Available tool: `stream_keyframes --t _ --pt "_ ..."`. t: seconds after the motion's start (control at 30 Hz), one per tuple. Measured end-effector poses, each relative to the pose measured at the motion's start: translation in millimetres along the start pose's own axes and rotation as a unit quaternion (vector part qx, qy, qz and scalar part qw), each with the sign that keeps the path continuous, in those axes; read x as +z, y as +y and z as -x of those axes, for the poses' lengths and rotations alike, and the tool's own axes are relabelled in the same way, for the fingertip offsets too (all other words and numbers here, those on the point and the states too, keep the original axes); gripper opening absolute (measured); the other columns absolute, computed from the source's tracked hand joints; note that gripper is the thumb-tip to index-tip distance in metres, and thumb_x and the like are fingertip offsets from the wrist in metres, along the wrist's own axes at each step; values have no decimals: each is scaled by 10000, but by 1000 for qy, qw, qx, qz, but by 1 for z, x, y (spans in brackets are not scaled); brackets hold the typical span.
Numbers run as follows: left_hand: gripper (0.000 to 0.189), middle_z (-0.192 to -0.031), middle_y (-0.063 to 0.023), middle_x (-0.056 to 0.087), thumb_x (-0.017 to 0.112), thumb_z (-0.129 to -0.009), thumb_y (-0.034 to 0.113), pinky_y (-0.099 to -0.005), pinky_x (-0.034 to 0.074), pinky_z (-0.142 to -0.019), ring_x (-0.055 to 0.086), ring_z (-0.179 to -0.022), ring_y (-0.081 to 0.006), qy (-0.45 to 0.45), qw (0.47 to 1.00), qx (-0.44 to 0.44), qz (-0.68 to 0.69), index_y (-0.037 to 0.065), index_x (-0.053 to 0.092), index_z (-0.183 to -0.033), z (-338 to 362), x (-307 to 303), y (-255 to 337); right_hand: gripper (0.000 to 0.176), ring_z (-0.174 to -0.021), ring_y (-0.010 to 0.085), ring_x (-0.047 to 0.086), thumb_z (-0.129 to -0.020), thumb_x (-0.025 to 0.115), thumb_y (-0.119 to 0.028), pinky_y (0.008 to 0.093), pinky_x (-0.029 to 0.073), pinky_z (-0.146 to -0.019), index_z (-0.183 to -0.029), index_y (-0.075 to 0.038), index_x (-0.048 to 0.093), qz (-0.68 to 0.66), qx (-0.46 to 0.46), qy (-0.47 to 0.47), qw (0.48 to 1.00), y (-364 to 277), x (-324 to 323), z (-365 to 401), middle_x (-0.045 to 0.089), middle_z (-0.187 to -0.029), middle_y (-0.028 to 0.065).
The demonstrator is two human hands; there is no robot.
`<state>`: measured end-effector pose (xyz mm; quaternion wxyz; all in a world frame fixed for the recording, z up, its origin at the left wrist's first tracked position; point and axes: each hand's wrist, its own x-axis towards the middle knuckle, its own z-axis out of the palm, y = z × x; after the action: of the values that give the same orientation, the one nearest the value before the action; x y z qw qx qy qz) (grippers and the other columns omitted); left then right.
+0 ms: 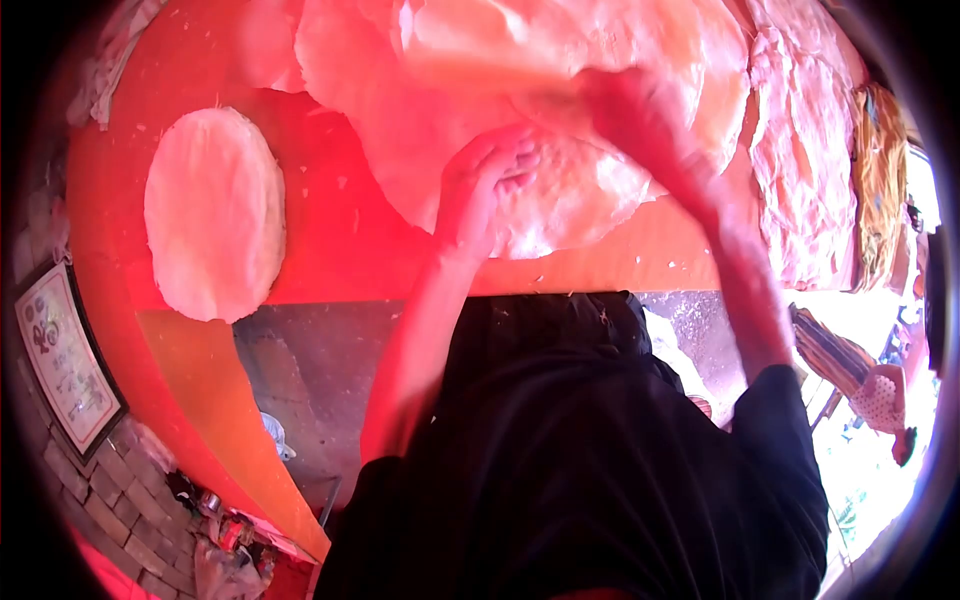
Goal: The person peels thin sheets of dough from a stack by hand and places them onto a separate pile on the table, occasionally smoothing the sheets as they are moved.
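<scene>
Thin, round, pale sheets (400, 150) lie spread and overlapping across a red-orange covered table (330, 230). My left hand (490, 180) rests at the near part of these sheets, its fingers curled; whether they grip an edge is hidden. Farther right, my right hand (625, 100) is blurred by motion over the sheets, with its fingers hard to make out. A blurred pale strip or edge runs leftward from it. On the left of the table sits a separate stack of round, pale sheets (212, 215).
Crumpled pale sheets (800, 150) and a yellow-brown cloth (880, 190) lie at the right. A framed picture (68, 355) stands by a brick wall at the left. Small items (232, 535) are at the lower left. Another person (882, 398) is outside at the right.
</scene>
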<state>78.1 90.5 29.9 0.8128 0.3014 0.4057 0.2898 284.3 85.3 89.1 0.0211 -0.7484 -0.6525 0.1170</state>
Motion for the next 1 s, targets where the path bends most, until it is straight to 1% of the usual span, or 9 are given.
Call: stream_keyframes --t 0.03,0.2,0.4,0.47,0.53,0.57,0.77,0.9,1.0 --pt "322 -1083 -126 651 540 -971 223 -353 498 -880 634 -1002 -232 7 999 11 -34 -34 584 -1160 9 -3 2 149 -630 269 642 -809 638 -266 392 492 -543 -778 -120 634 192 -125 208 951 50 30 -23 620 -648 71" --pt "187 -920 -73 652 581 -939 101 -268 511 -718 634 -808 -156 172 975 83 -110 -8 603 -1089 68 -42 -8 67 -632 379 608 -772 668 -66 424 467 -591 -725 -18 670 71 -66 388 917 -26 -142 2 613 -625 183" --pt "205 -934 -85 659 579 -958 118 -290 527 -737 650 -844 -182 108 991 55 -59 3 589 -1128 54 -35 -7 74 -686 387 622 -757 684 -89 433 476 -623 -740 -17 673 -25 -71 116 990 17 -71 -12 627 -667 198" --pt "238 -971 -104 662 575 -958 117 -316 544 -773 666 -913 -213 61 998 12 -8 -12 573 -1158 22 -12 -13 166 -740 394 621 -747 704 -181 467 482 -668 -749 -19 670 -228 45 251 940 40 -7 -36 638 -731 217" --pt "232 -992 -115 659 570 -963 125 -329 551 -796 668 -940 -225 76 997 -17 5 -15 573 -1149 -6 19 -15 230 -816 395 614 -746 705 -238 469 485 -716 -805 -19 669 -192 33 276 941 74 -17 -75 644 -825 227" --pt "230 -1002 -120 658 567 -965 129 -336 554 -808 669 -954 -231 83 996 -34 11 -16 572 -1144 -15 28 -17 260 -865 391 612 -749 702 -259 460 486 -743 -851 -22 671 77 -106 162 978 104 -65 -98 646 -884 231" --pt "154 -973 -126 653 558 -975 159 -318 561 -786 674 -934 -214 39 990 -63 118 16 571 -1027 -41 38 -30 158 -944 361 587 -786 671 -128 419 469 -812 -899 -19 664 138 -74 392 907 23 -177 -17 618 -947 206" --pt "162 -906 -104 655 576 -965 183 -275 547 -672 689 -818 -207 25 992 -88 89 25 573 -998 -49 47 -35 69 -753 303 623 -781 645 -97 398 487 -658 -840 -61 638 42 -52 126 990 62 -62 -13 619 -812 147" --pt "158 -858 -78 663 579 -949 193 -237 468 -526 686 -700 -193 18 993 -98 70 41 593 -992 -55 54 -29 72 -653 314 626 -730 587 -47 426 482 -570 -758 -101 625 9 -144 164 976 87 34 0 625 -690 123"
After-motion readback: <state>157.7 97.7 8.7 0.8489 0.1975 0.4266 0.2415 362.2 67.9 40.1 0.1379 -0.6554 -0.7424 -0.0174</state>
